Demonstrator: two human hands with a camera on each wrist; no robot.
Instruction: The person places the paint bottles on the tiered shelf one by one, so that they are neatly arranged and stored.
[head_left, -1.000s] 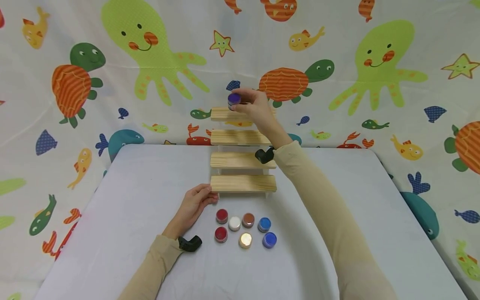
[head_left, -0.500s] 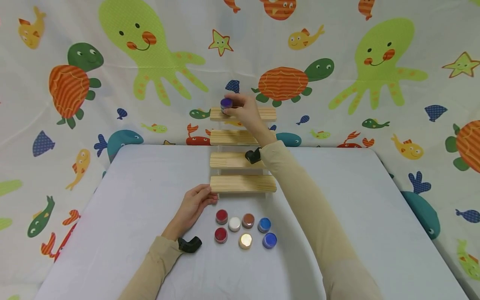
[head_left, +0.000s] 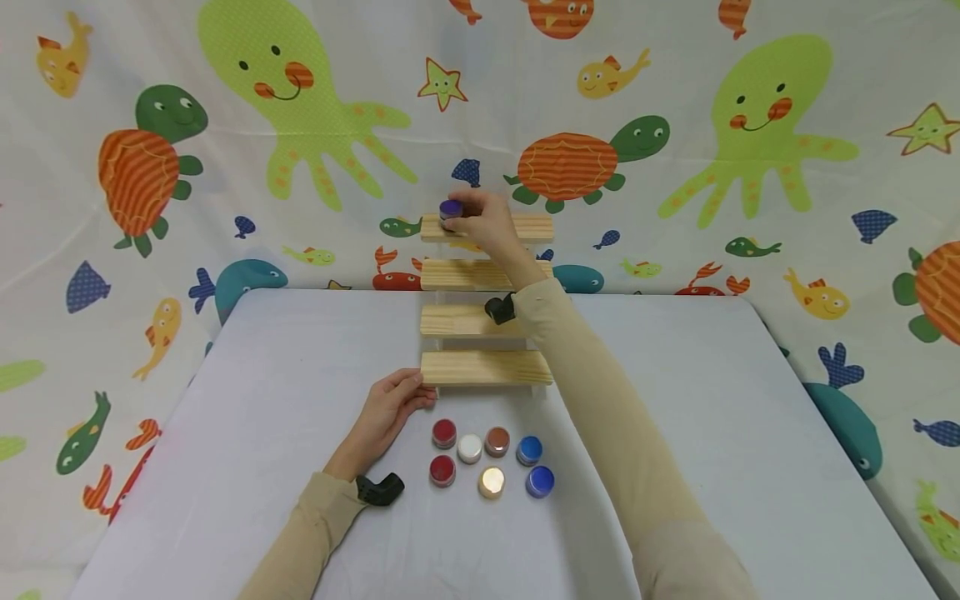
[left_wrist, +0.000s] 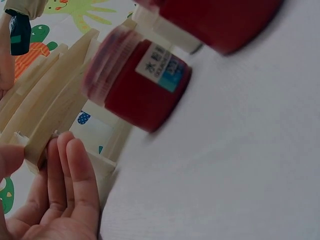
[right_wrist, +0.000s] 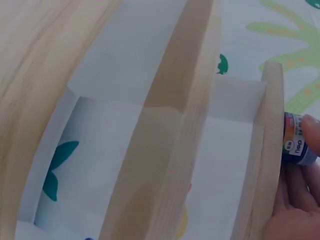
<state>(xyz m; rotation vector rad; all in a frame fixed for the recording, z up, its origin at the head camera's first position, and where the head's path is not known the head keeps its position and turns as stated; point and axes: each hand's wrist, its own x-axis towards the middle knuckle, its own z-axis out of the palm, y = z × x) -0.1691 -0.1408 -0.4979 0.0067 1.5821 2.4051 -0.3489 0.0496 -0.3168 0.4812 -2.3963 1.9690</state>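
Note:
In the head view my right hand (head_left: 487, 221) pinches a small paint jar with a purple lid (head_left: 451, 210) at the left part of the top board of a stepped wooden rack (head_left: 486, 367). The right wrist view shows the jar's dark blue side and label (right_wrist: 294, 139), its base right at the board, with thumb and fingers about it. My left hand (head_left: 386, 412) grips the left end of the rack's lowest board, thumb on one face and fingers (left_wrist: 82, 170) against the other. A red paint jar (left_wrist: 145, 80) stands close by that hand.
Several paint jars stand on the white table in front of the rack: two red (head_left: 444, 433), a white (head_left: 469, 448), a brown (head_left: 497, 441), a gold-lidded (head_left: 491, 482) and two blue (head_left: 539, 481). A sea-animal printed cloth (head_left: 480, 108) hangs behind the rack.
My right hand has moved left and down with the purple-lidded jar, from above the top board to that board's left part. My left hand has stayed at the lowest board.

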